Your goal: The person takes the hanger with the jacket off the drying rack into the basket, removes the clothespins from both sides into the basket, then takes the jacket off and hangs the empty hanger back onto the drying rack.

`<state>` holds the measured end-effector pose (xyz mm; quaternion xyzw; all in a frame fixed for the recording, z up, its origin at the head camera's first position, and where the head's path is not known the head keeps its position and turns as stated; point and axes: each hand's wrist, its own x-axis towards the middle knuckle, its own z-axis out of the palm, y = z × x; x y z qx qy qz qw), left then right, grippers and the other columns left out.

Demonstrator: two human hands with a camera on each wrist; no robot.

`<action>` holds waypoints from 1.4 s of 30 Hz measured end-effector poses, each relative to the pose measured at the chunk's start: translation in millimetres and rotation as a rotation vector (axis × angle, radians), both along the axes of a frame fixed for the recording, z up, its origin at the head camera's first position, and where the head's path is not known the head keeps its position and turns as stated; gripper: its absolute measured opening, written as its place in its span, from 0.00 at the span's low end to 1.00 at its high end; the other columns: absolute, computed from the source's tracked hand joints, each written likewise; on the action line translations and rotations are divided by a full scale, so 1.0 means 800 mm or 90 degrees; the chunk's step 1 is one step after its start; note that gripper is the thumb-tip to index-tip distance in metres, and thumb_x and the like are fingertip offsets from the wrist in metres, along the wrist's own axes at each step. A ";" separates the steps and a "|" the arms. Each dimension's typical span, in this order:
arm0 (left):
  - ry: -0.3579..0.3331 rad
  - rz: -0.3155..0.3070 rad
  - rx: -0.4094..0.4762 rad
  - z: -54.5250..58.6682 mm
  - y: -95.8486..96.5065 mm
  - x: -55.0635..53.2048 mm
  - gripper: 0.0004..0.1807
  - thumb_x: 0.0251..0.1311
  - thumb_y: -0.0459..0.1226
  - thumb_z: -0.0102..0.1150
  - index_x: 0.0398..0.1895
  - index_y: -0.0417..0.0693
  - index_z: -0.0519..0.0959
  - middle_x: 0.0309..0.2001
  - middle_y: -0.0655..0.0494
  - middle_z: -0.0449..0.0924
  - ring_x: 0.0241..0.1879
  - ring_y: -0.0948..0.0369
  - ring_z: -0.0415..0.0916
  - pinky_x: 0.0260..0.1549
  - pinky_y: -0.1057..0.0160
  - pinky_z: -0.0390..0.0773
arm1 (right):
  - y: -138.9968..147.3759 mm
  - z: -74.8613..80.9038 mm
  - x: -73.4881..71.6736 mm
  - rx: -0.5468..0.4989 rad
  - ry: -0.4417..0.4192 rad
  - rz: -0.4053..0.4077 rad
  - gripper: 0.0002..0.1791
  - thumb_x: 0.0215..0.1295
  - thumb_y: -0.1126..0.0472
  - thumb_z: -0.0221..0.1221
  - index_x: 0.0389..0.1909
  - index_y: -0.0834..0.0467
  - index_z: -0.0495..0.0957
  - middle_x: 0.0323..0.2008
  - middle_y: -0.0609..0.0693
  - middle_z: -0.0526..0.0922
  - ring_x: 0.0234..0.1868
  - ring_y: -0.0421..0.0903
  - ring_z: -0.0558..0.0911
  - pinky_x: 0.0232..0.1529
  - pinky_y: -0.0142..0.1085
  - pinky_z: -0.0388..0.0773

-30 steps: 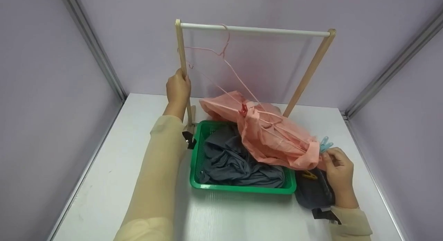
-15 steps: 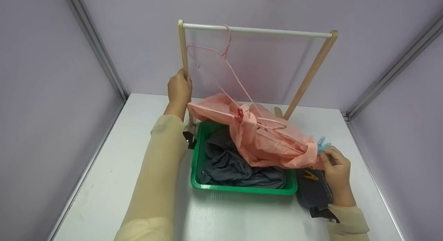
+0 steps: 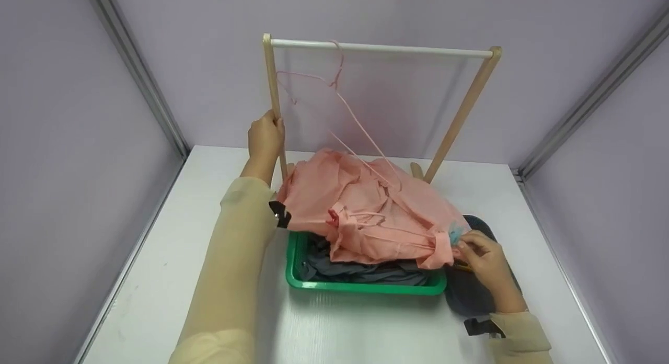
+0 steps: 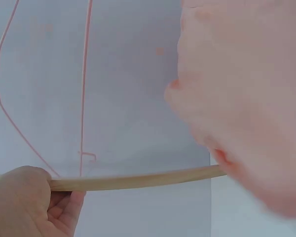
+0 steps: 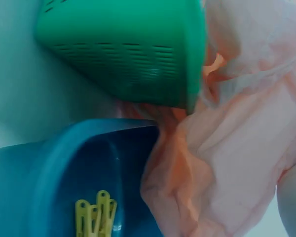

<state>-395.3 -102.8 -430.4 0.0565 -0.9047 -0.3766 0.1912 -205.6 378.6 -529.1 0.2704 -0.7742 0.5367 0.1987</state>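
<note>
My left hand [image 3: 266, 139] grips the left wooden post [image 3: 273, 87] of a small clothes rack. In the left wrist view, its fingers curl under that post. A pink garment [image 3: 324, 181] hangs over the green basket [image 3: 366, 288], with a second pink hanger partly visible along its front edge. A red clothespin [image 3: 333, 217] and a light blue clothespin [image 3: 456, 232] sit at its two ends. With thumb and finger, my right hand [image 3: 486, 262] pinches the garment's right end just beside the blue clothespin; the exact contact is small and partly hidden.
A bare pink wire hanger [image 3: 360, 126] hangs from the white rail [image 3: 407, 48], its lower part against the garment. Dark grey cloth [image 3: 360, 272] fills the basket. Right of it stands a dark bin [image 3: 470, 296] holding yellow clothespins [image 5: 94, 215]. Walls close in both sides.
My right hand has moved left and slightly down, taking the garment with it. The garment's left part now spreads wider over the basket. My left hand stays on the post.
</note>
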 end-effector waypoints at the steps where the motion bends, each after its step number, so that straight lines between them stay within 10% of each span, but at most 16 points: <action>1: 0.002 0.004 0.000 -0.001 -0.001 0.000 0.15 0.76 0.38 0.48 0.52 0.35 0.78 0.47 0.39 0.84 0.44 0.46 0.83 0.43 0.51 0.82 | -0.004 0.002 0.001 0.019 0.000 -0.013 0.04 0.61 0.85 0.56 0.33 0.77 0.78 0.30 0.62 0.77 0.31 0.36 0.76 0.31 0.21 0.74; 17: 0.008 0.012 0.010 -0.003 -0.001 -0.007 0.14 0.76 0.39 0.49 0.51 0.37 0.78 0.46 0.41 0.85 0.44 0.47 0.82 0.44 0.51 0.80 | -0.022 0.024 0.001 0.103 -0.081 -0.116 0.03 0.62 0.80 0.60 0.34 0.73 0.81 0.29 0.60 0.79 0.29 0.38 0.73 0.30 0.22 0.71; 26: -0.023 -0.017 0.023 -0.014 -0.009 0.000 0.22 0.78 0.39 0.44 0.70 0.41 0.65 0.56 0.40 0.80 0.52 0.44 0.80 0.48 0.48 0.79 | -0.030 0.024 -0.011 0.095 -0.096 -0.109 0.05 0.62 0.81 0.59 0.34 0.72 0.81 0.28 0.59 0.79 0.28 0.37 0.73 0.29 0.22 0.71; 35: 0.016 -0.036 0.049 -0.025 -0.014 0.023 0.26 0.74 0.38 0.49 0.73 0.41 0.64 0.64 0.44 0.75 0.58 0.49 0.77 0.56 0.50 0.76 | -0.035 0.023 -0.015 0.085 -0.121 -0.121 0.05 0.64 0.78 0.59 0.33 0.69 0.82 0.29 0.54 0.80 0.28 0.37 0.73 0.28 0.23 0.70; 42: 0.078 -0.088 0.087 -0.041 -0.017 0.071 0.19 0.74 0.37 0.50 0.63 0.40 0.75 0.60 0.44 0.78 0.55 0.51 0.79 0.54 0.53 0.77 | -0.035 0.024 -0.019 0.079 -0.131 -0.129 0.05 0.65 0.78 0.59 0.34 0.69 0.82 0.29 0.52 0.79 0.28 0.37 0.72 0.27 0.23 0.70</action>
